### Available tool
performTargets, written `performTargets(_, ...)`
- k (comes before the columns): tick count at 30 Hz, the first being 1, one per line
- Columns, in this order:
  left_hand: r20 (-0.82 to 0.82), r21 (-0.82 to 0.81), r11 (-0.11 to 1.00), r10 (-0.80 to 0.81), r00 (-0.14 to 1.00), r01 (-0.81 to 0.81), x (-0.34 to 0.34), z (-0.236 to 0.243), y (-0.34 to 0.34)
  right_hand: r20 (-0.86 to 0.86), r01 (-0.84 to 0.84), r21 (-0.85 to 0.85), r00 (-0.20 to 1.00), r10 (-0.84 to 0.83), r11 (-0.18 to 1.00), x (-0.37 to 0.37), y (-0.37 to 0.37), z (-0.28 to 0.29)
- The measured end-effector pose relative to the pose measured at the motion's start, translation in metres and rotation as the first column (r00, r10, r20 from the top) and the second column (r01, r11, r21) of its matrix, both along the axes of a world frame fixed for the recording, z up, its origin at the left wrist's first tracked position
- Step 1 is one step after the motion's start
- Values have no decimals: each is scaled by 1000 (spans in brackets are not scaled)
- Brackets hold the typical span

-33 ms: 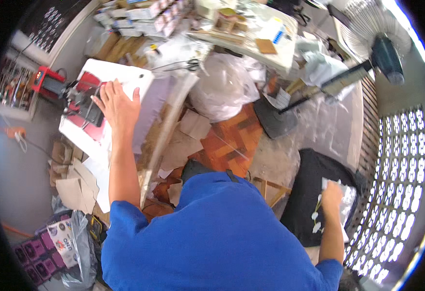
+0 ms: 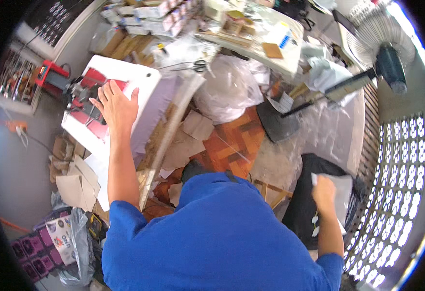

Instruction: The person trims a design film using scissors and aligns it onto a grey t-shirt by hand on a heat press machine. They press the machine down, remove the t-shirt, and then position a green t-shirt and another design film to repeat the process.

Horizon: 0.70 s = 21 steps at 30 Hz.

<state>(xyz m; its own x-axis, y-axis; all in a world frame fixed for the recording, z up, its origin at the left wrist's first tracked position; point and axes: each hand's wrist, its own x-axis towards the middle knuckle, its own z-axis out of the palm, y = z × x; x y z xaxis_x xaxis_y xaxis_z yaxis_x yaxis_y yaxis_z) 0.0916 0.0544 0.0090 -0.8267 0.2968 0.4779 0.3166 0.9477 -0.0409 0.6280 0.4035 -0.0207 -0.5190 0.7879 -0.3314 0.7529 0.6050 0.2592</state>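
At the left, my left hand (image 2: 118,107) rests with fingers spread at the edge of a red-and-black machine (image 2: 81,92). Red, flat pieces (image 2: 93,77) show around the machine's dark parts. It stands on a white board (image 2: 134,72) with rounded corners. Far to the right, my right hand (image 2: 324,191) has its fingers closed on the edge of a thin, greyish film sheet (image 2: 342,190). Under that sheet lies a black cloth (image 2: 301,201), perhaps a garment, with a pale printed design partly hidden by my forearm.
A pedestal fan (image 2: 389,60) stands at the right, its base (image 2: 278,121) on the floor. A clear plastic bag (image 2: 229,89) bulges beside the long bench. Scissors (image 2: 199,65) lie on that bench. Cardboard pieces (image 2: 79,182) and a purple-black pack (image 2: 38,254) sit at lower left.
My right hand has moved a little to the left, drawing the film sheet's edge across the black cloth. My left hand stays by the machine. The whole view has shifted slightly.
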Motion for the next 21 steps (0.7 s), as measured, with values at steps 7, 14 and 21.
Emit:
performTargets(7, 436, 12, 996, -89, 896, 93, -57, 9, -76, -437, -614, -217, 756, 487, 759, -327, -52, 45)
performTargets(14, 546, 128, 989, -7, 838, -76, -49, 25, -75, -828, -454, -130, 539, 156, 881, -489, 2, 147)
performTargets(21, 482, 141, 986, 10, 876, -89, -58, 20, -65, -920, -298, -377, 229, -318, 877, -612, 152, -8)
